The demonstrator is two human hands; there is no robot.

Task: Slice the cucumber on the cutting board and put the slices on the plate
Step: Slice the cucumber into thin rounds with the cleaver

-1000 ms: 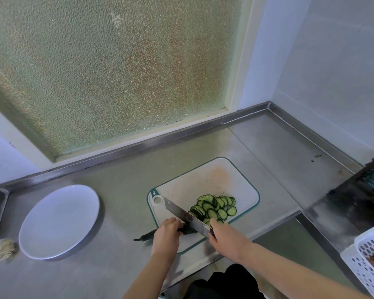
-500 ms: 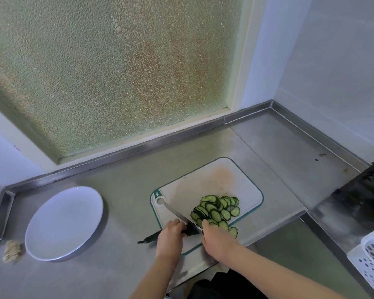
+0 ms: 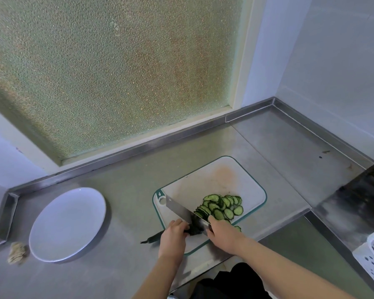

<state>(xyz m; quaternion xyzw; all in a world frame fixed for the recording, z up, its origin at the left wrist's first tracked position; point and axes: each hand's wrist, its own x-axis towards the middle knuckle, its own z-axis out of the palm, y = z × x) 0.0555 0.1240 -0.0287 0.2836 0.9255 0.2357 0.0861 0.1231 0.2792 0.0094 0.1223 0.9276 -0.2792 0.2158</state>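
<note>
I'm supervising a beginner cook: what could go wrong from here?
The left hand grips the cucumber right beside the knife blade, so fingers could get nicked. One slice lies at the near edge of the cutting board and may slide off. The plate sits apart; slices could drop in transfer.

Bare forearms [image 3: 289, 264], black clothing [image 3: 229, 281]

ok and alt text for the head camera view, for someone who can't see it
A person's right hand holds a knife across a cucumber steadied by the left hand on a white cutting board, with a pile of slices beside the blade. A white plate with no slices on it sits to the left on a steel counter.
</note>
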